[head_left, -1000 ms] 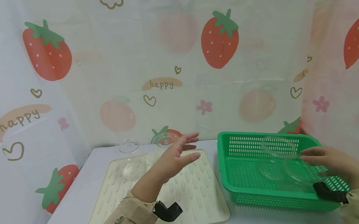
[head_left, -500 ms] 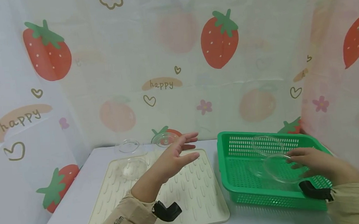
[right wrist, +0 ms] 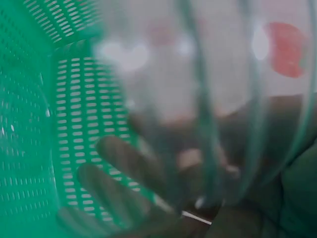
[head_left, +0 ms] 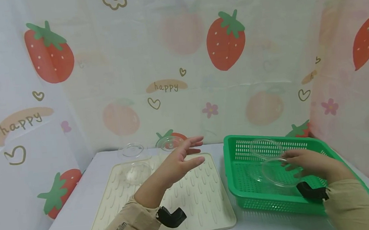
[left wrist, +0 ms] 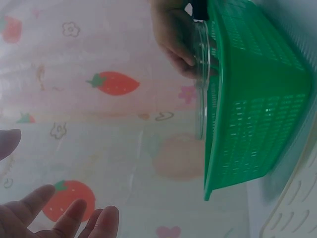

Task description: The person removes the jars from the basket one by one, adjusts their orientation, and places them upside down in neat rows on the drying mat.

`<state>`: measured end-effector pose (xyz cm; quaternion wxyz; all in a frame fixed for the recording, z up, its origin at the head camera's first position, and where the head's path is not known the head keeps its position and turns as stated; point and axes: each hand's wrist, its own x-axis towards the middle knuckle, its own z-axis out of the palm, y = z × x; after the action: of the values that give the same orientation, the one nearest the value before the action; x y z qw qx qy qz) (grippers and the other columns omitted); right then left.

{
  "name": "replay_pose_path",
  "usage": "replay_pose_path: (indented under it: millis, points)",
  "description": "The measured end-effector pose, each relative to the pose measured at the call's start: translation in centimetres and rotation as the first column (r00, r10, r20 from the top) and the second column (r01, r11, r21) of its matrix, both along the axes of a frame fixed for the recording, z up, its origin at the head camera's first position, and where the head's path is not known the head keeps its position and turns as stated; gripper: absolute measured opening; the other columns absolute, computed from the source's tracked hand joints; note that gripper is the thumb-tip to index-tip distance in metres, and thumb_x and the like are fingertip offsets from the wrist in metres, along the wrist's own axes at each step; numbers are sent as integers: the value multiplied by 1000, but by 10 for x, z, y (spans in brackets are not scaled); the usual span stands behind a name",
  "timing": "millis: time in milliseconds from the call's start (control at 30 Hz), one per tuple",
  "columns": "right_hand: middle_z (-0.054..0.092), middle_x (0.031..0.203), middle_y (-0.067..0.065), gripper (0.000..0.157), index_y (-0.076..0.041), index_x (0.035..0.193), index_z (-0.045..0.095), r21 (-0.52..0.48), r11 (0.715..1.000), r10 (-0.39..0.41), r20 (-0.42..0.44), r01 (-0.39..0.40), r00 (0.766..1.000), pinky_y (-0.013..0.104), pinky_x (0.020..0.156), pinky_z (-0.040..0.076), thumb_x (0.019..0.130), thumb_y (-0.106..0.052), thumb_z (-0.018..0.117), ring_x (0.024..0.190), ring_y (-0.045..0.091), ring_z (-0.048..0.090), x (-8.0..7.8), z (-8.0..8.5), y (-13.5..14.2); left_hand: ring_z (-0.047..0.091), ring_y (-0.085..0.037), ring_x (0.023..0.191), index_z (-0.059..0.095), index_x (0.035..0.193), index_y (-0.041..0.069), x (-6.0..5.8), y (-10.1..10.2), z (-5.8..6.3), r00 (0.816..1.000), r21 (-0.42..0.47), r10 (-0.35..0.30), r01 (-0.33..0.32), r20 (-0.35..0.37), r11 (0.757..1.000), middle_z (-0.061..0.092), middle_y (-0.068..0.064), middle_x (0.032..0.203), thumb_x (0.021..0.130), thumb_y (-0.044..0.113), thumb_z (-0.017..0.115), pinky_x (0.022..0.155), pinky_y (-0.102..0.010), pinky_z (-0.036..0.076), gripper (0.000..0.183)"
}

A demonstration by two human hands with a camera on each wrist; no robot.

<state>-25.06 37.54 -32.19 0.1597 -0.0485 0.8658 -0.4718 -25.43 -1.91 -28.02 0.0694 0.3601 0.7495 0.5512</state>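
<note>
Right wrist: clear dishware (right wrist: 204,94) blurred, cropped

At 11 o'clock in the head view, close to centre, the back curtain (head_left: 187,105) bears "happy" in brown lower-case script on a peach brushstroke (head_left: 166,81). At 9 o'clock, the left curtain (head_left: 14,99) bears the same word, slanting upward to the right, on a peach band (head_left: 45,111). At 3 o'clock, near the corner fold, a smaller peach patch (head_left: 307,78) shows one letter, "h"; the remainder is illegible. At 7 o'clock, the left sleeve (head_left: 132,220) carries dark lengthwise print, apparently "Let's Slim"; exact spelling uncertain.
</note>
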Motion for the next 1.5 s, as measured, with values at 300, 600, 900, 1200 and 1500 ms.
replay_pose_path:
  millis: [300,600,900,1200,1500]
  points:
    - [48,115,16,39,-4,119,43,42,999,5,47,-7,999,45,74,45,89,-29,47,104,32,47,-10,-2,-3,37,-23,117,32,132,15,-1,0,-1,1000,-11,10,-10,-2,1000,36,-6,131,86,14,53,87,-42,38,51]
    - [43,122,16,50,-5,128,36,24,987,157,90,-160,984,48,77,43,86,-27,53,109,34,42,-11,1,10,38,-22,116,32,132,15,-1,-1,-3,1000,-17,14,-14,-8,1000,36,-6,130,86,14,54,88,-42,38,51]
    - [23,134,26,62,-6,135,25,-41,893,445,-60,-448,893,38,81,42,81,-2,55,115,45,30,-13,-3,17,37,-22,118,32,132,15,-2,-7,-5,1000,-18,25,-25,6,1000,36,-6,131,86,15,53,89,-40,37,51]
    - [13,138,24,80,-8,139,9,-11,833,551,-77,-553,831,41,82,41,78,-1,61,117,49,23,-14,-5,10,37,-22,118,32,132,14,-4,-9,-7,1000,-22,21,-21,1,1000,36,-6,131,85,15,54,88,-39,38,52]
    - [14,139,19,94,-12,140,4,38,808,589,-87,-588,803,37,81,42,71,-6,68,118,49,22,-16,-4,-6,38,-16,116,34,130,28,-23,-8,-27,1000,-19,20,-20,-19,1000,37,3,129,83,26,58,87,-39,38,53]
